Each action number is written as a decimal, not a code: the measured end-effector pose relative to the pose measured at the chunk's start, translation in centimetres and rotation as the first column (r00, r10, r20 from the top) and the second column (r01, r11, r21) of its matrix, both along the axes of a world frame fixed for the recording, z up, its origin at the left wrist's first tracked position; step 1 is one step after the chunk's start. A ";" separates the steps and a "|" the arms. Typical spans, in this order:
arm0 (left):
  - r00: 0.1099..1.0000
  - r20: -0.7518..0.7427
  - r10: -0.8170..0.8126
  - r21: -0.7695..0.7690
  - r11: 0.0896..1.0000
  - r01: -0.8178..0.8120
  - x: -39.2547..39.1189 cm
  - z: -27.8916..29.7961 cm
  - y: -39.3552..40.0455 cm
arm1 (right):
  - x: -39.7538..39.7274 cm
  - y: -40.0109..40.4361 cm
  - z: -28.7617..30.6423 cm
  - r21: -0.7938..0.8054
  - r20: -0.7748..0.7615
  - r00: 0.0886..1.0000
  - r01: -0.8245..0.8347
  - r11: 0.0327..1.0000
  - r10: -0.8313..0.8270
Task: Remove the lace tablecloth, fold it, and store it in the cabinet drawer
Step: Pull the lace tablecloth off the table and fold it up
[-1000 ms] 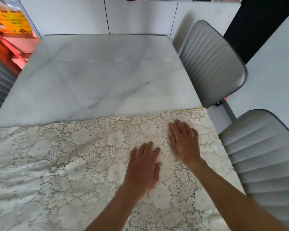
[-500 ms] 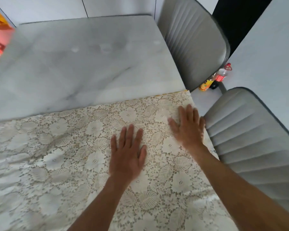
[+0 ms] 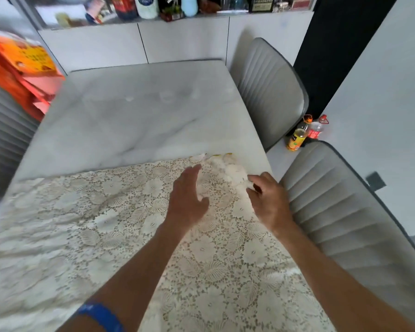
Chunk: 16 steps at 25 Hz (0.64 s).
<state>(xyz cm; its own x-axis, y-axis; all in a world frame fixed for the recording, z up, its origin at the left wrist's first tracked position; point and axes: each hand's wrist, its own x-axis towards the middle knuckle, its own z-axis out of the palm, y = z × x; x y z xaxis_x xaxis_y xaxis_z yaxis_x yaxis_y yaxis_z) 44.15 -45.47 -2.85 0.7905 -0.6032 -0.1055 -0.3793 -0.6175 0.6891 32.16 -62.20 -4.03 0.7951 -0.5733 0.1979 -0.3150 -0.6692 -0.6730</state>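
Note:
The cream lace tablecloth (image 3: 120, 212) covers the near half of the marble table (image 3: 134, 116); the far half is bare stone. Its far right corner (image 3: 228, 167) is bunched up and blurred. My right hand (image 3: 270, 202) is at that corner by the table's right edge, fingers curled, and appears to pinch the lace. My left hand (image 3: 188, 200) lies just left of it with straight fingers on or just over the cloth. A blue band sits on my left forearm.
Two grey padded chairs (image 3: 271, 92) (image 3: 350, 212) stand along the table's right side, with two bottles (image 3: 304, 133) on the floor between them. White cabinet fronts (image 3: 185, 39) run behind the table under a cluttered shelf. Orange boxes (image 3: 22, 68) are at the left.
Both hands lay flat on the lace before. My right hand has since curled at the far right corner, which is now bunched up. My left hand has slid toward it. The camera tilted up.

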 end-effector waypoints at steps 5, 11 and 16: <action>0.880 0.242 -0.408 0.112 0.913 0.392 0.3 13.2 3.4 | -4.6 8.3 8.2 -0.110 0.125 0.963 -0.228 0.967 0.241; 0.860 0.143 -0.490 -0.008 0.868 0.496 -3.8 21.9 13.6 | -10.1 16.4 15.9 -0.029 0.150 0.977 -0.151 0.988 0.154; 0.879 0.317 -0.357 -0.069 0.915 0.396 -11.4 28.5 21.3 | -15.1 22.0 19.1 0.093 0.106 0.991 -0.092 0.991 0.082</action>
<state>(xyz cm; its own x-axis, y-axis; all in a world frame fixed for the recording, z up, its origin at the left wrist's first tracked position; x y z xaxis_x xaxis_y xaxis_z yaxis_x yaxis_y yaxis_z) 32.72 -24.17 25.62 0.4836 -0.8539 0.1924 -0.7612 -0.3018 0.5741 17.08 -40.25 15.04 0.8214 -0.5233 0.2270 -0.1846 -0.6204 -0.7623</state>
